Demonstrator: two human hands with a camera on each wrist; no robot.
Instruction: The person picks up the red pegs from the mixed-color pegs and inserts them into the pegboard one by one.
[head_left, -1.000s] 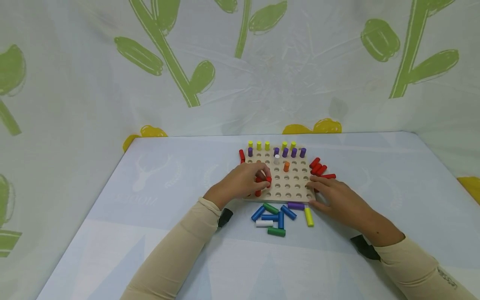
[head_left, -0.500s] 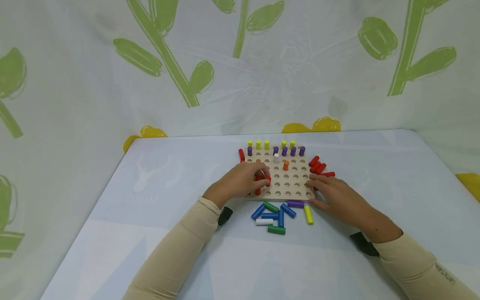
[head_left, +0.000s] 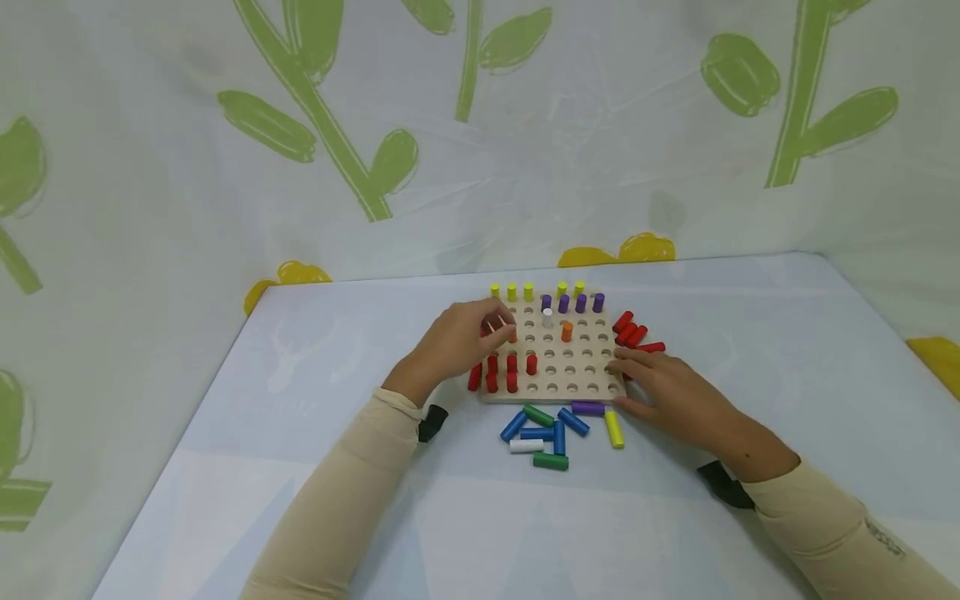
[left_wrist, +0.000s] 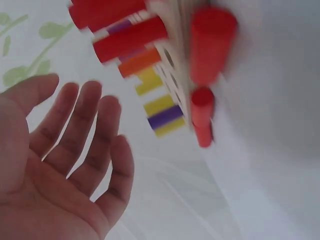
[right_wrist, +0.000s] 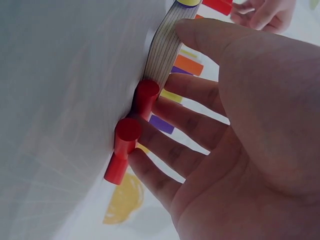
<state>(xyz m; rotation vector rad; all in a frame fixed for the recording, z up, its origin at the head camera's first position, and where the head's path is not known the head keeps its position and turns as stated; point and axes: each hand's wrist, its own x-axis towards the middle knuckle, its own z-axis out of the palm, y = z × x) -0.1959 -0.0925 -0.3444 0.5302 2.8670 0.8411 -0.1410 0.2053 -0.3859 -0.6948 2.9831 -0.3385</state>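
A wooden peg board (head_left: pixel 551 398) with rows of holes lies on the table. Several red pegs (head_left: pixel 512 364) stand at its front left; an orange peg (head_left: pixel 567 332), a white peg (head_left: pixel 547 317), purple pegs (head_left: pixel 581 303) and yellow pegs (head_left: pixel 528 292) stand farther back. Over the board's left side hovers my left hand (head_left: pixel 457 337), fingers loosely bent; the left wrist view shows nothing in that hand (left_wrist: pixel 65 165). My right hand (head_left: pixel 675 396) rests at the board's right edge with spread fingers, its thumb touching the side, as the right wrist view shows.
Loose blue (head_left: pixel 558 437), green (head_left: pixel 551 461), white (head_left: pixel 527 447), purple (head_left: pixel 588 409) and yellow pegs (head_left: pixel 614 429) lie before the board. More red pegs (head_left: pixel 631 335) lie beyond its right edge, and others (left_wrist: pixel 202 107) along its left. A patterned curtain (head_left: pixel 570 167) hangs behind.
My left hand has let go of a red peg, which now stands in the board, and has moved left and away from me. The right hand stays at the board's edge.
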